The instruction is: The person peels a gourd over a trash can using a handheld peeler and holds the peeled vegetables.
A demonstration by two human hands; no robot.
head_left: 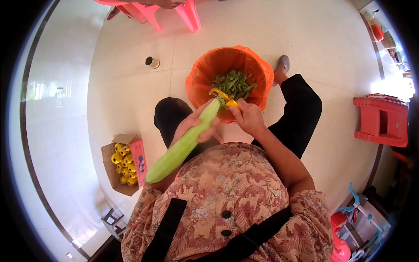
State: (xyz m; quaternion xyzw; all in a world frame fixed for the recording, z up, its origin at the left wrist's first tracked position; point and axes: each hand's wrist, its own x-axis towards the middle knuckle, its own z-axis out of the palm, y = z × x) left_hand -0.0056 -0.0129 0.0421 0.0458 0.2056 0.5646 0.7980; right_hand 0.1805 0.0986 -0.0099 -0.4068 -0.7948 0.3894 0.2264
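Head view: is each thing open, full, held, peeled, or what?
Pale-green gourd: looks peeled, slanting
Left hand: around the gourd
Yellow peeler: held at the gourd's far end
Right hand: closed on the peeler
Orange bin bag: open, partly filled with green peelings
Cardboard box: open, holding yellow containers
Small jar: lid on or off, unclear
Red stools: seemingly stacked

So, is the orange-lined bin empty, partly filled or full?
Partly filled: green peelings lie inside the orange-lined bin, with its wall bare above them. How deep they go, I cannot tell.

Beige tiled flr (pixel 131 87), wht wall (pixel 61 135) L, red stool (pixel 369 115) R
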